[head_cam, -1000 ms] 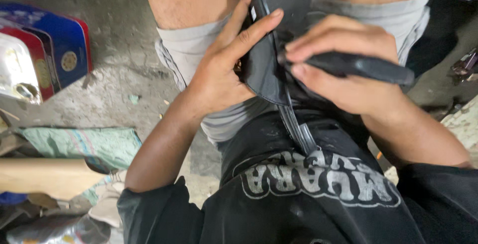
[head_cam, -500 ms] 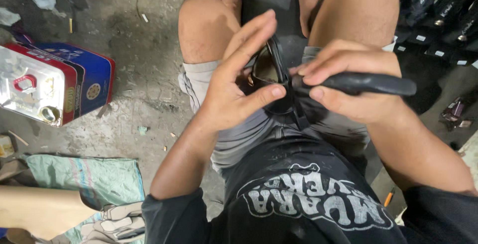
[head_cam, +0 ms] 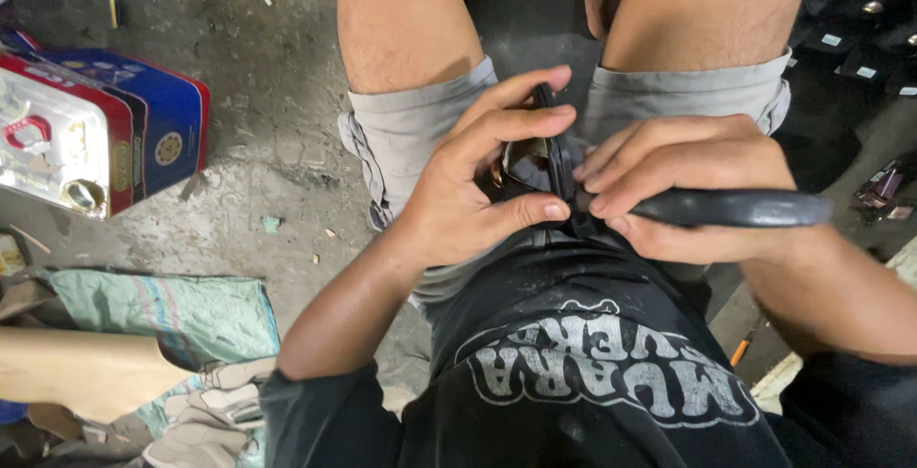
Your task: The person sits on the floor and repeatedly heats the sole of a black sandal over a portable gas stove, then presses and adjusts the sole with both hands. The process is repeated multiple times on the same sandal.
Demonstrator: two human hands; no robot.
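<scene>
I sit with bare knees apart over a grey concrete floor. My left hand point(head_cam: 478, 186) grips a small black part point(head_cam: 544, 158) with a shiny curved face, held over my lap between thumb and fingers. My right hand point(head_cam: 683, 186) presses against the same part from the right and holds a black tool handle point(head_cam: 735, 208) that sticks out to the right. Where the tool's tip meets the part is hidden by my fingers.
A red, blue and silver metal can point(head_cam: 91, 138) lies on the floor at left. A pale green sack point(head_cam: 181, 320), a wooden piece point(head_cam: 86, 372) and work gloves point(head_cam: 205, 411) sit at lower left. Dark boxed items point(head_cam: 860, 38) crowd the upper right.
My left fingers have curled in from stretched out and now clamp the black part. The view has shifted, showing more of the knees and the can.
</scene>
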